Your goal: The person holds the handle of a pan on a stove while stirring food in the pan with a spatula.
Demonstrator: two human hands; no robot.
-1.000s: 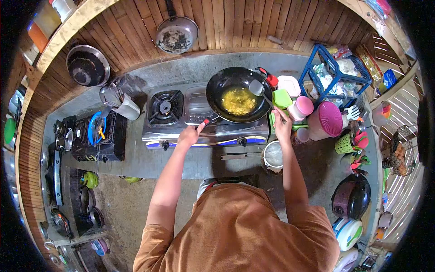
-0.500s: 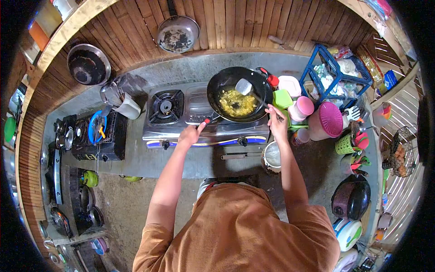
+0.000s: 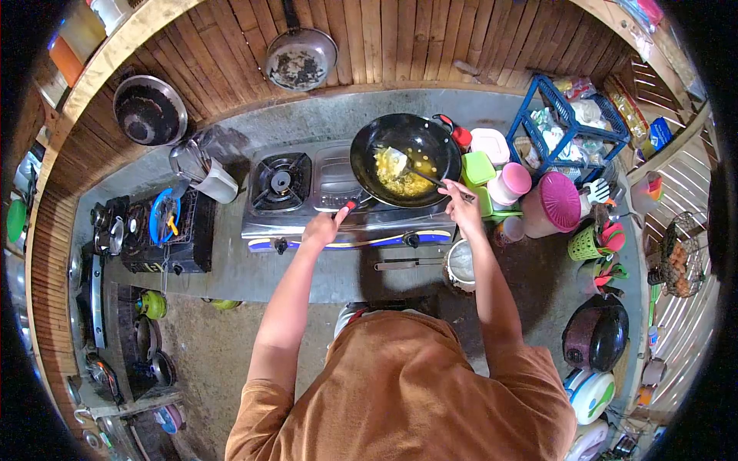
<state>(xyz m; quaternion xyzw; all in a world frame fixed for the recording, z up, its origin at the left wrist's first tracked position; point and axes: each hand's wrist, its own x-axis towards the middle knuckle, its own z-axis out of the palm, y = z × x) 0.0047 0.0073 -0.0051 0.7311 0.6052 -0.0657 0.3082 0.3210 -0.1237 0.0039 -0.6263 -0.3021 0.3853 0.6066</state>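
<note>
A black wok [image 3: 430, 142] sits on the right burner of a steel two-burner gas stove [image 3: 327, 219]. My left hand [image 3: 323, 229] is closed around the wok's red-tipped handle [image 3: 351, 205]. In my right hand [image 3: 462, 206] I grip the dark handle of a spatula [image 3: 397, 160], its pale blade down in the wok. The blade touches yellow, chopped-looking food [image 3: 407, 183] lying in what looks like oil at the wok's bottom. Just below my right hand stands a round pot-like container [image 3: 463, 261] with a whitish inside.
A knife [image 3: 396, 266] lies in front of the stove. Plastic containers [image 3: 516, 180] and a pink-lidded tub [image 3: 560, 202] crowd the wok's right side, near a blue rack [image 3: 530, 131]. The left burner [image 3: 281, 181] holds no pan.
The spatula's blade has moved left and down from the wok's upper right into the yellow food. My right hand has shifted slightly left; my left hand stays on the wok handle.
</note>
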